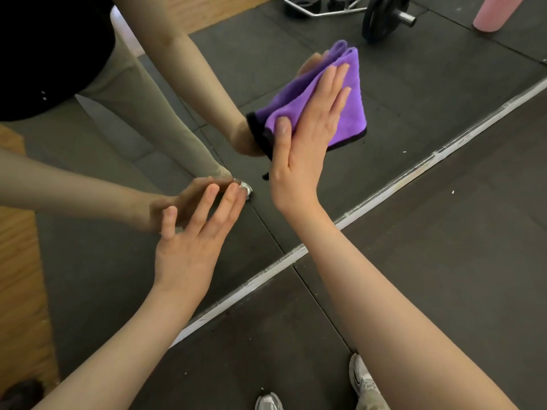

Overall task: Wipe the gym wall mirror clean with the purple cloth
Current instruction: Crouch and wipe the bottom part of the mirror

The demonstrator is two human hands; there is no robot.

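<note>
- Head view, looking down along both forearms at the mirror (399,93), with its pale bottom trim (384,196) running diagonally below the hands.
- Right hand (307,131) flat, fingers straight and close together, pressing the purple cloth (352,113) against the glass; thumb laid along the cloth's black-edged border, nothing curled round it.
- Cloth folded into a pad, spread under and beyond the right fingertips, its lower corner hanging just past the heel of the hand; doubled by its reflection behind.
- Left hand (195,232) empty, fingers straight and slightly spread, tips touching or very nearly touching the glass to the left of the right hand; meeting its own reflection there. Apparently bracing, not wiping.
- Small shiny round fitting (246,189) just beyond the left fingertips, probably a mirror fixing; too small to be sure.
- Reflected beyond the right hand: dark floor mats (444,72), a weight plate on a bar (381,19), a pink bottle (494,13).
- Below both forearms, the real floor (444,261) and two pale sneakers (362,377).
- Progress, as a judgement: wiping under way, low on the mirror near its bottom edge. Glass around the cloth looks fairly clear, with a few small dark specks just below the cloth's lower edge, so that patch seems unfinished.
- Impossible to tell how much of the whole mirror is already clean; only this lower part in frame, upper glass out of sight.
</note>
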